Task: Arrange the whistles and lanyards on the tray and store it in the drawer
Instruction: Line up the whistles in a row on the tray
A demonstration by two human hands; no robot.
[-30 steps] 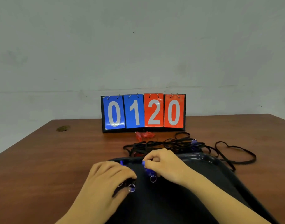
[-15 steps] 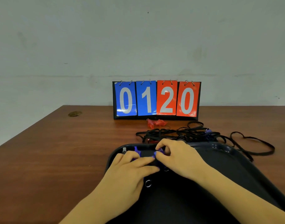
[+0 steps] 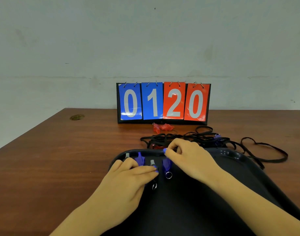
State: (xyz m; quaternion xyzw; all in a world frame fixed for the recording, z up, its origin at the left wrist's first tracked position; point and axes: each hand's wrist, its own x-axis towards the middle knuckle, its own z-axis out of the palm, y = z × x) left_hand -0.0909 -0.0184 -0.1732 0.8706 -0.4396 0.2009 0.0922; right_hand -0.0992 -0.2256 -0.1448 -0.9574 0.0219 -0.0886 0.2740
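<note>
Resting on the far left part of the black tray [image 3: 230, 155], the left hand [image 3: 127, 183] lies palm down with its fingers stretched out flat over the whistles there; whether it holds any of them cannot be told. A blue whistle [image 3: 140, 159] shows just past its fingertips, with two grey mouthpieces beside it, and a metal ring [image 3: 154, 186] shows by its thumb side. The right hand [image 3: 188, 157] sits at the tray's far rim with fingers curled, pinching something small and blue at its fingertips. Just below it another blue whistle [image 3: 167, 165] lies on the tray, its ring [image 3: 168, 175] toward the person. The tray stands on the brown desk [image 3: 60, 159].

Beyond the tray, a tangle of black lanyards [image 3: 258, 147] sprawls on the desk, trailing to the right, with one more blue whistle [image 3: 217, 136] caught in it. Red whistles [image 3: 162, 127] lie farther back, just in front of a scoreboard [image 3: 163, 103] reading 0120. A small brass disc [image 3: 77, 117] sits in the desk at far left.
</note>
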